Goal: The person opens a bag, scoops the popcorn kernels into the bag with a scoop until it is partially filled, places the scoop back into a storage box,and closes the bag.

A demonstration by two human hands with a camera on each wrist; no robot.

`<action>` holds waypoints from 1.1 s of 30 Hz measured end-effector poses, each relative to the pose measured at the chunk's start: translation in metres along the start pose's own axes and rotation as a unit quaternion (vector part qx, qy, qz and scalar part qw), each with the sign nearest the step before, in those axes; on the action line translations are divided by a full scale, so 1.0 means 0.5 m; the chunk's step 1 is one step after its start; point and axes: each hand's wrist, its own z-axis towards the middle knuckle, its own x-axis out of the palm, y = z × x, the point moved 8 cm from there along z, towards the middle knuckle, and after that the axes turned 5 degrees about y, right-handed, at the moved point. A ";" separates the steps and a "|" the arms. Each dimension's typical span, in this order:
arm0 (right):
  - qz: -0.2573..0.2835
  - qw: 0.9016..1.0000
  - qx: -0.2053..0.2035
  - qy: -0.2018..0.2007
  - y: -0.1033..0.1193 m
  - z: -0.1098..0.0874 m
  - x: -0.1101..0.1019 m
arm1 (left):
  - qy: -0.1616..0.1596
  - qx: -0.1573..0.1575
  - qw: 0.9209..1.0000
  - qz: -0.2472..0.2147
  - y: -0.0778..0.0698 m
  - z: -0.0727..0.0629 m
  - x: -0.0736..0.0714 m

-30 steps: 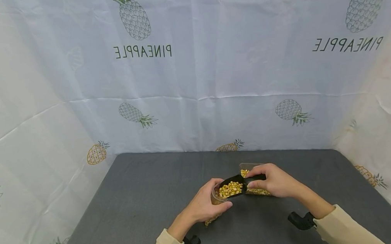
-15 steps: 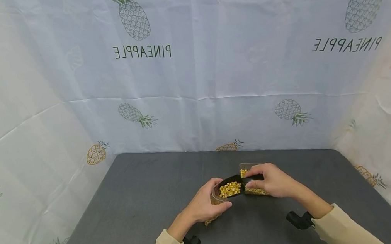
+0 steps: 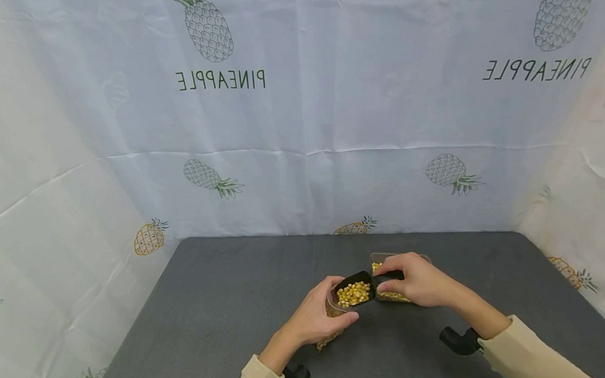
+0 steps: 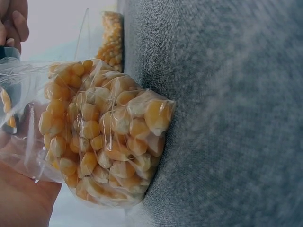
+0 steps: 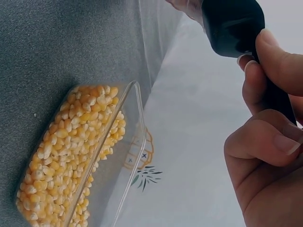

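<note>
Scoop (image 5: 232,23) (corn (image 3: 353,294) inside) is pinched by right hand (image 3: 424,280) at mouth of bag (image 4: 104,137) gripped by left hand (image 3: 310,315); tub (image 5: 71,142) set toward far edge of table (image 3: 226,304).

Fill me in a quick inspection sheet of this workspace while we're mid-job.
Surface: grey table, textured.
Job's things: clear bag part-filled with corn kernels; black scoop loaded with kernels, its front at the bag's mouth; clear box of kernels on the table.
Clutter: one pale speck near the box.
Hands: left grips the bag; right pinches the scoop's handle.
Cables: nothing seen.
Surroundings: pineapple-print curtain.
</note>
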 end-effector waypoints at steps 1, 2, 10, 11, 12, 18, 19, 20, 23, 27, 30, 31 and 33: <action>-0.001 1.000 -0.002 0.000 0.001 0.001 0.001 | 0.000 -0.001 1.000 0.000 0.001 0.000 0.000; -0.001 1.000 -0.004 0.001 0.001 0.001 0.001 | -0.001 -0.003 1.000 0.002 0.001 0.000 0.000; -0.012 1.000 -0.013 0.001 0.011 0.008 0.003 | 0.000 -0.018 1.000 0.005 0.006 0.001 -0.001; -0.012 1.000 -0.014 0.002 0.013 0.008 0.004 | 0.000 -0.017 1.000 0.004 0.006 0.001 -0.001; -0.013 1.000 -0.016 0.002 0.014 0.009 0.004 | 0.000 -0.014 1.000 0.002 0.005 0.002 -0.002; -0.020 0.999 -0.032 0.003 0.021 0.014 0.007 | -0.006 0.009 1.000 -0.009 0.000 0.002 -0.003; -0.021 0.999 -0.035 0.003 0.023 0.015 0.008 | -0.007 0.013 1.000 -0.011 -0.001 0.002 -0.003; -0.022 0.999 -0.037 0.002 0.024 0.016 0.008 | -0.008 0.016 1.000 -0.014 -0.001 0.002 -0.003; -0.026 0.999 -0.042 0.002 0.027 0.018 0.010 | -0.008 0.025 0.999 -0.020 -0.002 0.003 -0.002; -0.032 0.999 -0.042 0.003 0.033 0.020 0.013 | -0.008 0.030 0.999 -0.019 -0.002 0.003 -0.002; -0.036 0.999 -0.041 0.003 0.036 0.020 0.014 | -0.007 0.033 0.999 -0.018 -0.003 0.003 -0.001; -0.036 0.999 -0.040 0.003 0.036 0.020 0.014 | -0.007 0.034 0.999 -0.018 -0.003 0.003 -0.001; -0.036 0.999 -0.040 0.002 0.037 0.019 0.014 | -0.006 0.035 0.999 -0.016 -0.003 0.003 -0.001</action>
